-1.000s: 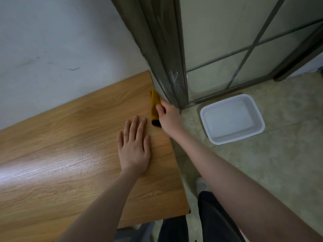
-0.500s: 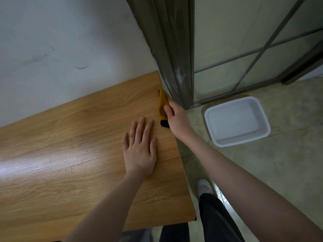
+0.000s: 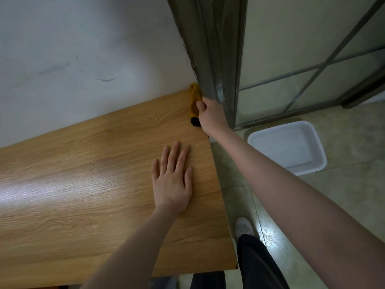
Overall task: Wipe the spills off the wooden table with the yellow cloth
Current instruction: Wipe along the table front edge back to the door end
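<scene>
Yellow cloth (image 3: 195,96) is gripped by the right hand (image 3: 210,115) at the far right corner of the wooden worktop (image 3: 87,163), toward one o'clock in the head view, where the worktop meets the white wall (image 3: 83,42) and the grey door frame (image 3: 214,59). The fingers (image 3: 200,105) of that hand are closed around the cloth, which is bunched into a narrow roll. Its long axis is seen to run from twelve to six o'clock along the worktop's right edge, with a dark end (image 3: 195,121) showing at the six o'clock side, just below the thumb. The left hand (image 3: 174,180) is laid flat on the worktop with its fingers spread and nothing held, nearer the wearer, at about seven o'clock from the cloth and well apart from it. Unwiped surface is judged to lie mainly toward nine o'clock of the cloth, so a stroke in that direction, across the roll's long axis, seems called for; no spill can be clearly made out. A white plastic basin (image 3: 291,147) is seen on the tiled floor (image 3: 354,195) at three o'clock.
</scene>
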